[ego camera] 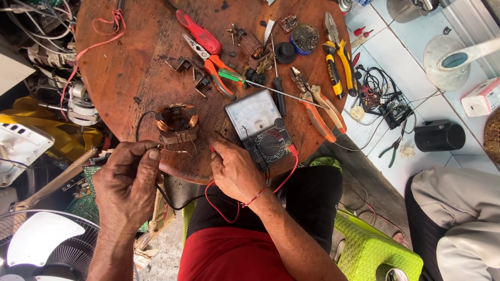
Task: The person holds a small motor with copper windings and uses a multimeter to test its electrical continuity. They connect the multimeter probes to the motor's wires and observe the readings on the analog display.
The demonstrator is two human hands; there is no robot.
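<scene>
A copper-wound motor stator sits near the front edge of the round wooden table. My left hand pinches a black test probe, its tip touching thin wire leads at the stator's base. My right hand holds a red test probe pointed toward the same leads. An analog multimeter with a white dial face lies just right of the stator, red and black leads running from it to my hands.
Orange-handled pliers, a red tool, yellow-handled pliers, a motor armature and small parts litter the table. A fan lies at lower left, a green stool below, another person's leg at right.
</scene>
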